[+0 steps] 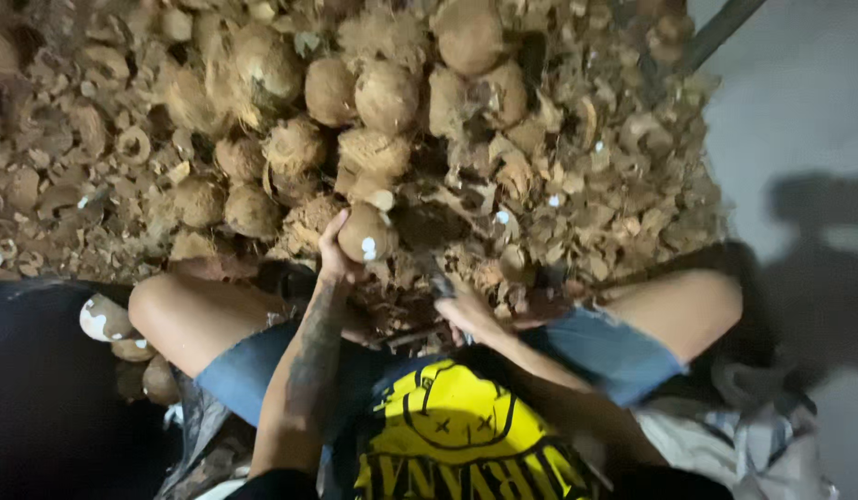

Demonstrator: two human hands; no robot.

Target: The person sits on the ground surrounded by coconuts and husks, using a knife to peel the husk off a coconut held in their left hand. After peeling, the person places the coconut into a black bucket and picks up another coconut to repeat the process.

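Nearest the camera sits the person's yellow shirt with black print, and denim shorts over both bent knees. At seven o'clock from the shirt, a dark container takes up the lower left corner, with a few partly peeled coconuts at its edge, white flesh showing on one. At four o'clock lies crumpled pale cloth.

Between the knees, the right hand has its grip clamped on a dark tool; the blade's shape is too blurred to tell. At eleven o'clock from it, just beside, the left hand, on a tattooed forearm, has its grip closed around a husked coconut, brown with small white nicks, held just above the litter of shell.

Beyond the hands, at twelve o'clock, a pile of hairy brown coconuts rises, touching one another. Broken husk scraps spread around the pile to both sides. At two o'clock lies bare grey floor, with a dark shadow on it.
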